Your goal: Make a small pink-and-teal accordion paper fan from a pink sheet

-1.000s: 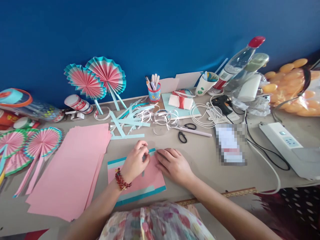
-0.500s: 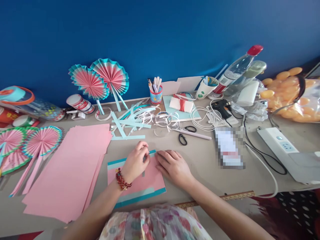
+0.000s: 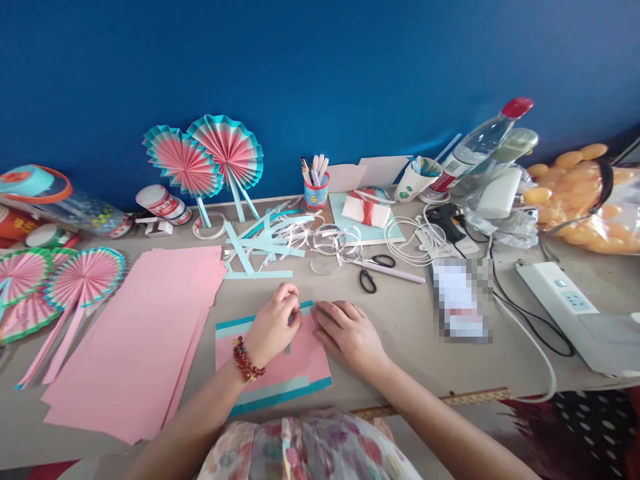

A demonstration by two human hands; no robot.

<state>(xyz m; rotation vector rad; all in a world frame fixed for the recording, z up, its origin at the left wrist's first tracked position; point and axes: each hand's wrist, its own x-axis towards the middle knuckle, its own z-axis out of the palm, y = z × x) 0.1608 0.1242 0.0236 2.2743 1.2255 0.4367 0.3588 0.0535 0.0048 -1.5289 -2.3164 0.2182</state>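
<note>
In front of me on the table lies a pink paper sheet (image 3: 300, 363) with blue and pale blue bands along its far and near edges. A small greyish strip (image 3: 287, 348) shows near its middle. My left hand (image 3: 274, 320), a red bead bracelet (image 3: 245, 360) at its wrist, is over the sheet's far part with fingers curled together. Whatever those fingertips may hold is hidden. My right hand (image 3: 350, 333) rests with fingers stretched out flat at the sheet's upper right edge.
Left is a stack of pink paper (image 3: 135, 340), with finished paper fans (image 3: 85, 280) beyond it. Pale blue strips (image 3: 265, 243), scissors (image 3: 375, 270), a pen cup (image 3: 316, 192) and a coiled white cable (image 3: 407, 233) lie behind. A phone (image 3: 460, 300) and a power strip (image 3: 565, 293) sit right.
The view has shifted slightly. Both hands keep nearly the same place and pose over the sheet.
</note>
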